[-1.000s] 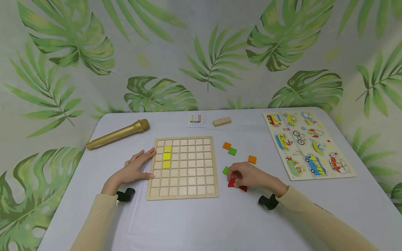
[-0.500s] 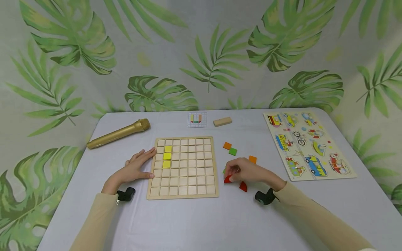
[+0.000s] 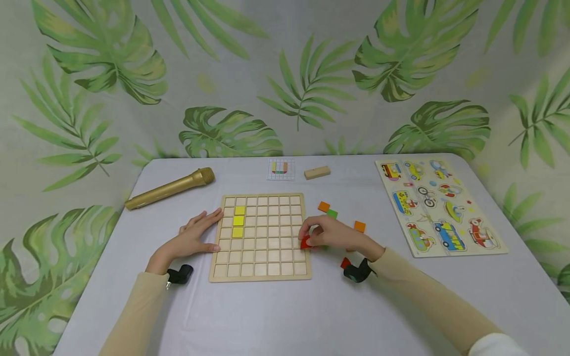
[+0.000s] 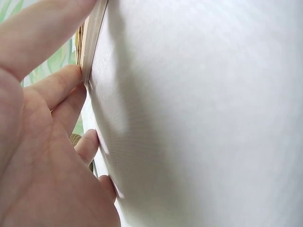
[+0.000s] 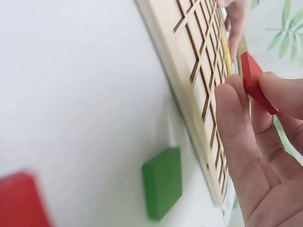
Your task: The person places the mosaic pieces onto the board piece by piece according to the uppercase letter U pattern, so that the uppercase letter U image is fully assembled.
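Note:
A wooden grid board [image 3: 260, 257] lies mid-table, with three yellow square tiles [image 3: 238, 221] in a column toward its left side. My left hand [image 3: 192, 240] rests at the board's left edge, fingers relaxed, the fingertips against the frame in the left wrist view. Between thumb and fingers, my right hand [image 3: 331, 233] pinches a red quarter-round tile [image 5: 254, 80] over the board's right edge. Below it in the right wrist view, a green tile [image 5: 163, 184] lies on the cloth beside the board. Another red tile [image 3: 345, 263] lies near the right wrist, partly covered by the wrist camera.
Orange tiles [image 3: 359, 227] and a green tile [image 3: 332, 213] lie right of the board. A small pattern card [image 3: 281, 169] and a wooden block [image 3: 317, 172] stand behind it. A gold microphone [image 3: 171, 188] lies at left, a vehicle picture puzzle [image 3: 436, 207] at right.
My right hand has lifted the red tile from beside the other red one and carried it left to the board's right edge. My left hand stays put.

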A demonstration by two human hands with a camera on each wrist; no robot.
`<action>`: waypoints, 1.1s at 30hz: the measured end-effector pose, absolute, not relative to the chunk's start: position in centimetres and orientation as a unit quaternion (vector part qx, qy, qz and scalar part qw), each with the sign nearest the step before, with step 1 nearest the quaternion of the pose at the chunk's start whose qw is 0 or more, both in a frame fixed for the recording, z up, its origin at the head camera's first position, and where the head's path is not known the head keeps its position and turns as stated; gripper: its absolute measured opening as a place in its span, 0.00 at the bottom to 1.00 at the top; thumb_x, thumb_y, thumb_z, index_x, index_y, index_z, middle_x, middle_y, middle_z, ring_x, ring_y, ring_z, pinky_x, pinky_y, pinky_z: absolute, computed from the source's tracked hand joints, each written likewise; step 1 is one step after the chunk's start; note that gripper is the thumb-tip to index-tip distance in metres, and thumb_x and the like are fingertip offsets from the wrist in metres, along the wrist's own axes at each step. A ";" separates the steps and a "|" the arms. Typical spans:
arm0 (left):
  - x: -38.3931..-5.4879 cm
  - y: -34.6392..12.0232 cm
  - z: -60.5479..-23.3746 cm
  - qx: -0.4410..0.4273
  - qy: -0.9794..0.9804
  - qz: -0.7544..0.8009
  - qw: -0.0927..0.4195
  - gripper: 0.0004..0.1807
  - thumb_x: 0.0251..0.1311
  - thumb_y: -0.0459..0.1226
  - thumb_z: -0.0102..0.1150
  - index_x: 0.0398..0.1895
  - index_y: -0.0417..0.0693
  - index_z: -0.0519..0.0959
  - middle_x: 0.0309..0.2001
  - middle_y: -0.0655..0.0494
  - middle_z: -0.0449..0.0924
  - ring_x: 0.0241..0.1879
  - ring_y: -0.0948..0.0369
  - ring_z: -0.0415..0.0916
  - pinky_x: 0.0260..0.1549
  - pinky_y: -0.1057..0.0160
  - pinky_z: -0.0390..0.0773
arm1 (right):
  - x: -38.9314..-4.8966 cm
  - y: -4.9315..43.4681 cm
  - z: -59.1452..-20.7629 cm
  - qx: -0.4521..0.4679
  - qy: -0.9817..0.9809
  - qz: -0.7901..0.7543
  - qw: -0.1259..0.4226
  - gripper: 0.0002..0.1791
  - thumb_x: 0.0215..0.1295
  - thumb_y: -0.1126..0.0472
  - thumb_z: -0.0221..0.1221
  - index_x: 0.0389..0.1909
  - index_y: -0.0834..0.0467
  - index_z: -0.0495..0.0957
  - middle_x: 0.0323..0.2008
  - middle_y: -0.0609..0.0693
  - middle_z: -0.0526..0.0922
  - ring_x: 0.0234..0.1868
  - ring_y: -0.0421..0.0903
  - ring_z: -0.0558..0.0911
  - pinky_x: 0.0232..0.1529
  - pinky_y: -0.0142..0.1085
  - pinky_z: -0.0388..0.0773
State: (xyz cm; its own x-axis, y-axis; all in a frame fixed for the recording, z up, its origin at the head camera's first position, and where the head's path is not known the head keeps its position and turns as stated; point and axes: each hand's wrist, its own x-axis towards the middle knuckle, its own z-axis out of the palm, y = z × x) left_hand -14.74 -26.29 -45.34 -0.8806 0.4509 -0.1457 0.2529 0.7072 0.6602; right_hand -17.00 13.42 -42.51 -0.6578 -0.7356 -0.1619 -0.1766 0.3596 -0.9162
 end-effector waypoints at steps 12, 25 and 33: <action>-14.8 -26.2 -45.3 0.194 0.912 0.328 0.151 0.50 0.53 0.49 0.68 0.75 0.44 0.52 0.75 0.47 0.43 0.72 0.40 0.32 0.54 0.31 0.39 | -17.9 9.0 -42.4 -0.335 0.777 -0.470 0.250 0.10 0.57 0.74 0.58 0.39 0.62 0.76 0.34 0.49 0.79 0.30 0.45 0.75 0.36 0.35 0.73; -14.8 -26.3 -45.4 0.192 0.913 0.325 0.152 0.50 0.53 0.50 0.68 0.75 0.45 0.52 0.75 0.48 0.43 0.72 0.41 0.32 0.54 0.30 0.39 | -18.4 2.5 -42.6 -0.351 0.767 -0.474 0.255 0.09 0.56 0.75 0.60 0.36 0.59 0.79 0.30 0.50 0.78 0.28 0.42 0.77 0.34 0.32 0.74; -14.7 -26.3 -45.4 0.190 0.914 0.325 0.153 0.51 0.53 0.50 0.68 0.75 0.45 0.53 0.75 0.48 0.43 0.72 0.40 0.32 0.53 0.31 0.41 | -18.4 -1.5 -43.2 -0.344 0.784 -0.458 0.237 0.09 0.54 0.75 0.63 0.34 0.61 0.80 0.26 0.46 0.77 0.27 0.40 0.76 0.32 0.29 0.72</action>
State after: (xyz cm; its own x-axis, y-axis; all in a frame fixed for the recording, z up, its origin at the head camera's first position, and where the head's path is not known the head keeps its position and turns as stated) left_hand -14.73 -26.34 -45.36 -0.8809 0.4469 -0.1556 0.2483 0.7165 0.6519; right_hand -18.40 -1.48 -43.18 -0.6501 -0.7577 -0.0570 -0.3228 0.3433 -0.8820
